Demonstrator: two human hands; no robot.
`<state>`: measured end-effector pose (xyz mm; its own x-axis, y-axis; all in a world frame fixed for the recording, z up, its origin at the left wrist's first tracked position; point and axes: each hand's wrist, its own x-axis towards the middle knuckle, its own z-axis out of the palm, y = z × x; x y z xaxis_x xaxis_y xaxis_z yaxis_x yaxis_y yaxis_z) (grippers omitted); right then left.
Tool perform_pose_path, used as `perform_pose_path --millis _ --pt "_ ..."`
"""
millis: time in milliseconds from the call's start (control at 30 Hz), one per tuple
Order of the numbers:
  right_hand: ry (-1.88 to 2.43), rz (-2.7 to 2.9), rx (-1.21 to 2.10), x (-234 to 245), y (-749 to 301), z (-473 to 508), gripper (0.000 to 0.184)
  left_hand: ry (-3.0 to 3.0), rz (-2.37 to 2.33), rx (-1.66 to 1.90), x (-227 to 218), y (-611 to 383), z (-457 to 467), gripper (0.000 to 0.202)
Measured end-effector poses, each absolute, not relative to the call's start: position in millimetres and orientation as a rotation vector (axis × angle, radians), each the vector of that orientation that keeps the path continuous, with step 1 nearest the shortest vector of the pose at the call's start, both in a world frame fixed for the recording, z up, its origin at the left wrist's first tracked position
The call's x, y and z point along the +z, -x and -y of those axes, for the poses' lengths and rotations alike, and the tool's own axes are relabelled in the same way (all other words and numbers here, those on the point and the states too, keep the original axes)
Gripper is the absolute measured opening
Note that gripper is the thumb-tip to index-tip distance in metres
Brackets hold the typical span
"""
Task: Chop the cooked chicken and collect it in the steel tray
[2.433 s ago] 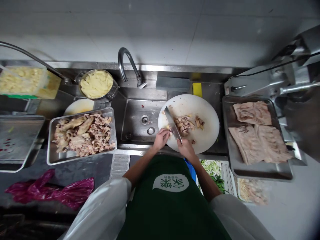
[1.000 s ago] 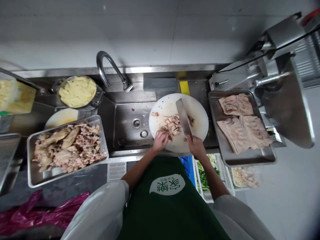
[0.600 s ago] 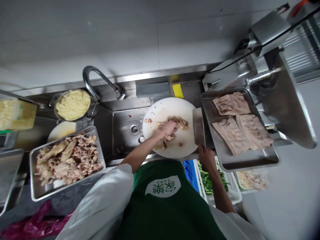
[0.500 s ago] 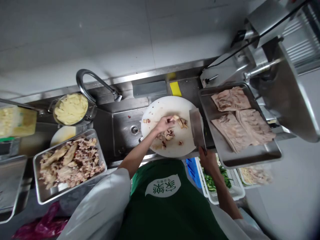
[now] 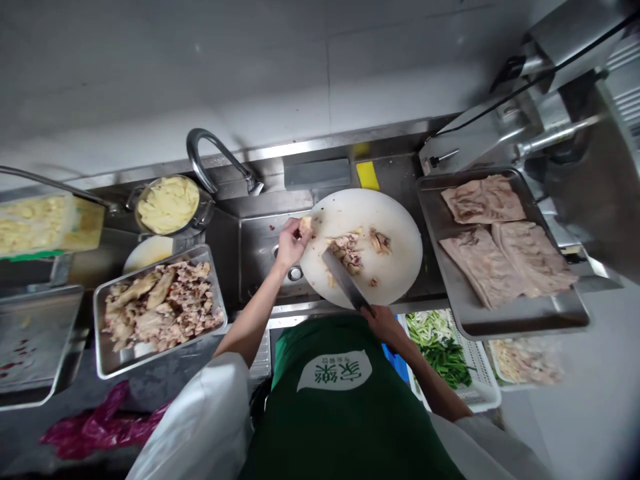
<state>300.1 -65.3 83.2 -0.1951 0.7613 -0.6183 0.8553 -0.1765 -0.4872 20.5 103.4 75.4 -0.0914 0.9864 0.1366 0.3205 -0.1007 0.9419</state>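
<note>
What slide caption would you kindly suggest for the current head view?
Left hand holds a small pale food piece; right hand grips a broad metal cleaver over a round white board.

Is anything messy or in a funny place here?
A little messy, yes. Dark red spots dot the metal tray at the picture's far left, and a small reddish bit lies in the sink, as if dropped. On the white board, one meat scrap sits apart from the chopped pile. Nothing looks broken.
</note>
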Motion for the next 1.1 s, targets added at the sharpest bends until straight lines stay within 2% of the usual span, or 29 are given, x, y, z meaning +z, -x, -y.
perform_pose_path --millis 133,267,367,500,567,833,1100 --pt "-2.029 -1.883 -1.22 86 -308 57 0.039 -2.076 -1.268 0.914 48 -27 -53 0.025" --pt "-1.961 -1.986 -1.129 94 -303 55 0.041 -2.219 -1.135 0.693 15 -28 -8 0.036" --pt "-1.928 -2.069 -1.033 108 -292 53 0.04 -2.166 -1.215 0.838 9 -14 16 0.037" --pt "-1.96 -2.247 -0.946 134 -268 43 0.042 -1.891 -1.699 1.149 11 3 39 0.021" --pt "-2.003 -2.368 -0.934 138 -251 38 0.044 -1.815 -1.824 1.184 9 1 45 0.021" --pt "-1.87 -2.117 -0.972 84 -213 23 0.044 -2.044 -1.324 0.964 -8 -34 33 0.027" --pt "-1.894 -2.173 -1.016 87 -232 24 0.043 -2.159 -1.296 1.039 -5 -21 33 0.023"
